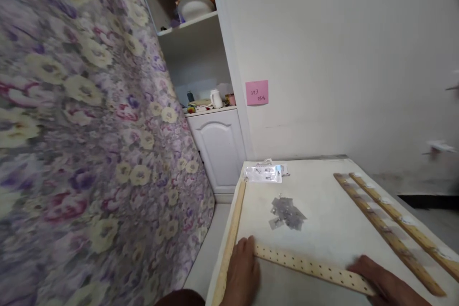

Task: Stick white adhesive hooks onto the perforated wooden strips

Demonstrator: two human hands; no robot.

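Note:
A pale wooden strip (310, 266) with rows of small holes spans the near part of the white table, slanting down to the right. My right hand (382, 277) is closed around its right end. At the other end, my left hand (241, 267) has its fingers together against the strip; its thumb is hidden. Just beyond the strip lies a pile of small grey, partly see-through packets (288, 213). Another long pale wooden strip (234, 222) runs along the table's left edge, beside my left hand.
Clear plastic packaging (263, 173) lies at the table's (311, 177) far left corner. Two brown wooden strips (385, 232) with clear packets along them lie at the right. A floral curtain (107, 129) hangs on the left, beside a white cupboard (217, 148). A pink note (257, 92) is on the wall.

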